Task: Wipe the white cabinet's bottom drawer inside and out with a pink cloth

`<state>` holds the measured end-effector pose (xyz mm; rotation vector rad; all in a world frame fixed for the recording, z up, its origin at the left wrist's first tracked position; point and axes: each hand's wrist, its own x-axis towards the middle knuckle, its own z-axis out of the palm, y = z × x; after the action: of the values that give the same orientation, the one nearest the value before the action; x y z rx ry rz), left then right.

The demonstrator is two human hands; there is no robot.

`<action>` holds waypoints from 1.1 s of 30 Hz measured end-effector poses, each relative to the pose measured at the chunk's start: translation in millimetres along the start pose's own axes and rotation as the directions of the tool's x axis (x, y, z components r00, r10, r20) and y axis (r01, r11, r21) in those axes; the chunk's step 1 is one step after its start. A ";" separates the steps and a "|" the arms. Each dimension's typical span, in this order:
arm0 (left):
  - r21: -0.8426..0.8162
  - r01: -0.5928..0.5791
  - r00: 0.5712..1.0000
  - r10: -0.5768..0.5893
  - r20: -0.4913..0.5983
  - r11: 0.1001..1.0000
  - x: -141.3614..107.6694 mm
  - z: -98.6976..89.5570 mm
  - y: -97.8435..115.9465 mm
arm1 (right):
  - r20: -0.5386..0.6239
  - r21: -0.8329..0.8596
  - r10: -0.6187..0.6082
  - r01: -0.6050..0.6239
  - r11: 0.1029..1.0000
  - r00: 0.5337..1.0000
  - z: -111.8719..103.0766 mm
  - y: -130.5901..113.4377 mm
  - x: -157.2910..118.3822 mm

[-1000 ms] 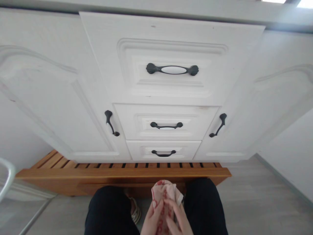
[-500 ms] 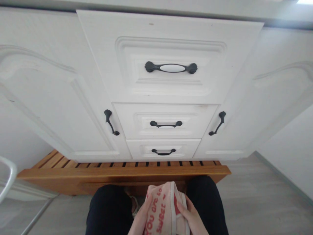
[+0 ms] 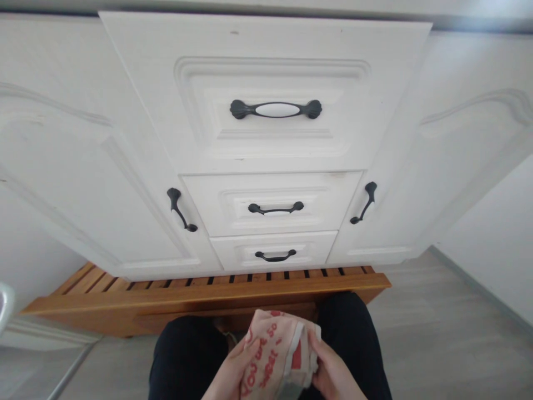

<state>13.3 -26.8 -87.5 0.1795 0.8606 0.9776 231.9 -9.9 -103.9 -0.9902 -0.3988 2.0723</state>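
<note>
A pink cloth (image 3: 272,350) with red lettering and a pale border is bunched up between the person's knees, low in the view. My left hand (image 3: 239,361) grips its left side, the thumb lying over the letters. On the right edge, my right hand (image 3: 327,364) is closed round the folded border; some of its fingers are hidden by the cloth. The cloth hangs loosely, and its lower end runs toward the bottom of the frame.
A white cabinet stands ahead, with a closed top drawer (image 3: 275,139), two smaller drawers below and doors on both sides, all with dark handles. A slatted wooden bench (image 3: 200,299) runs along its base. Grey floor (image 3: 437,333) shows at right.
The view has shifted slightly. My hands have moved a little apart and turned the cloth, whose right border is now lifted and spread wider.
</note>
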 end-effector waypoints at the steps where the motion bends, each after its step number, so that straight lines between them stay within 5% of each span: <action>1: -0.007 0.006 1.000 -0.006 0.025 1.000 -2.1 -0.3 3.1 | -0.012 -0.069 -0.065 0.064 0.996 0.998 -0.7 -0.3 1.4; 5: -0.070 0.076 0.996 -0.073 0.044 0.995 -5.9 1.6 10.8 | -0.091 -0.379 -0.268 0.216 0.900 0.959 4.0 -3.5 2.3; 8: -0.063 0.071 0.997 -0.072 -0.018 0.996 -2.1 5.0 10.2 | -0.142 -0.459 -0.333 0.236 0.857 0.932 13.1 -2.9 -1.0; 10: 0.016 -0.002 0.998 0.003 -0.068 1.000 3.7 6.8 5.1 | -0.168 -0.458 -0.336 0.229 0.859 0.927 17.9 2.4 -1.7; 13: 0.305 -0.237 0.960 0.271 -0.073 0.922 14.2 8.1 -10.7 | -0.195 -0.417 -0.323 0.220 0.882 0.926 22.1 17.3 2.4; 15: 0.565 -0.421 0.874 0.483 0.043 0.710 19.0 9.3 -24.1 | -0.160 -0.331 -0.306 0.241 0.912 0.939 25.6 28.3 6.5; 17: 0.782 -0.501 0.769 0.606 0.206 0.370 19.4 12.2 -36.8 | -0.088 -0.248 -0.315 0.285 0.926 0.945 31.7 36.8 8.2; 20: 0.929 -0.360 0.675 0.665 0.321 -0.083 13.2 22.5 -49.6 | -0.017 -0.229 -0.398 0.384 0.895 0.917 43.6 40.5 3.9; 24: 0.924 -0.147 0.590 0.718 0.368 -0.353 7.6 42.7 -59.3 | -0.012 -0.246 -0.426 0.410 0.878 0.905 52.2 33.2 -4.3; 26: 0.922 -0.112 0.563 0.741 0.365 -0.370 10.7 48.3 -65.7 | -0.058 -0.122 -0.302 0.293 0.948 0.952 49.4 29.1 -3.0; 29: 0.938 -0.218 0.576 0.741 0.346 -0.269 20.0 44.5 -73.9 | -0.110 0.103 -0.127 0.139 0.985 0.986 35.5 23.8 7.1; 33: 0.906 -0.382 0.576 0.720 0.387 -0.182 25.9 34.9 -55.7 | 0.033 0.187 0.005 -0.011 0.982 0.999 4.4 17.7 23.1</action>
<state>81.3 -30.3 -106.3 1.8736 1.7038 1.1022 210.4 -3.3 -122.9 -0.8484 -0.2110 2.0922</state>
